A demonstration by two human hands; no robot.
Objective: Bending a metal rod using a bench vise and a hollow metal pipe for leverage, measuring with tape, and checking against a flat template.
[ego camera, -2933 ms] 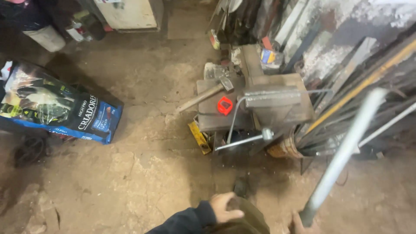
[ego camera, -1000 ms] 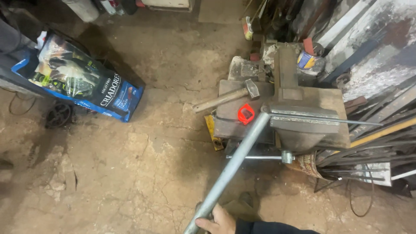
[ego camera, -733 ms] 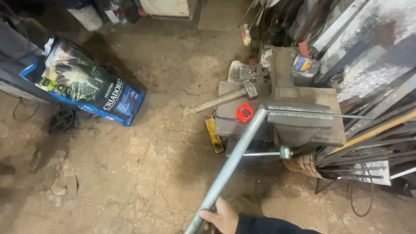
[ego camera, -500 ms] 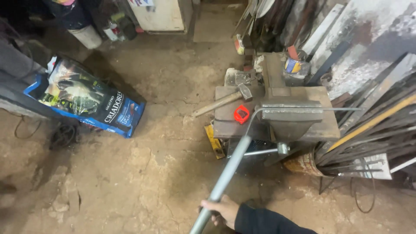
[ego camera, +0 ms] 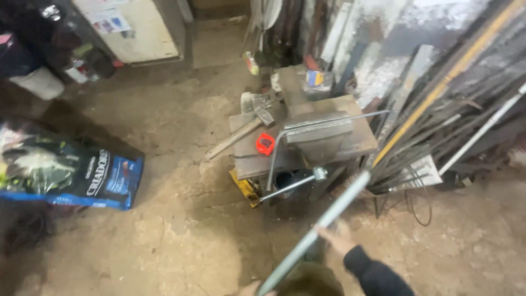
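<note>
A long grey metal pipe (ego camera: 329, 214) slants up from the bottom edge toward the lower right of a metal work stand (ego camera: 359, 145). My right hand (ego camera: 338, 239), in a dark sleeve, lies against the pipe halfway up; it is blurred and its grip is unclear. Only a sliver of my left hand (ego camera: 247, 288) shows at the bottom edge, around the pipe's lower end. On the stand sit a heavy steel vise (ego camera: 320, 137), a wooden-handled hammer (ego camera: 246, 130), a small red piece (ego camera: 265, 144) and a thin bent rod (ego camera: 276, 148).
Metal bars and strips (ego camera: 438, 109) lean against the right wall, with wires on the floor below them. A blue printed bag (ego camera: 71, 172) lies at the left. A white cabinet (ego camera: 131, 27) stands at the back. The floor is dirt (ego camera: 175, 241).
The pipe's far end has swung from the vise top to the stand's lower right. My right hand slid higher up the pipe, and my left hand has come in at the bottom.
</note>
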